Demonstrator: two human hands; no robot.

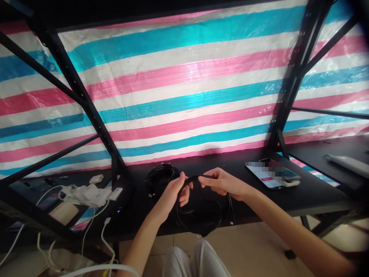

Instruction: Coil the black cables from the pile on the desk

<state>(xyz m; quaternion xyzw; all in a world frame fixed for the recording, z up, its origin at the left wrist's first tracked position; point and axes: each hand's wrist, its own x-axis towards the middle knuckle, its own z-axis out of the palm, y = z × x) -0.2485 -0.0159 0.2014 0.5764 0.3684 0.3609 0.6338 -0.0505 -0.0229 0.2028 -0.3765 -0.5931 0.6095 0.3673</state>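
Note:
A black cable, wound into a loose coil, hangs between my two hands over the front part of the dark table. My left hand is closed round the left side of the coil's top. On the other side my right hand pinches the cable, its fingers pressed together. The lower loops droop to the table's front edge, and a light-coloured plug end dangles at the right of the coil. A second coil of black cable lies on the table just behind my left hand.
Phones or tablets lie at the right on the black table. Left, a cluster of white chargers and cables sits by a metal post. Striped plastic sheeting hangs behind; another post stands at right.

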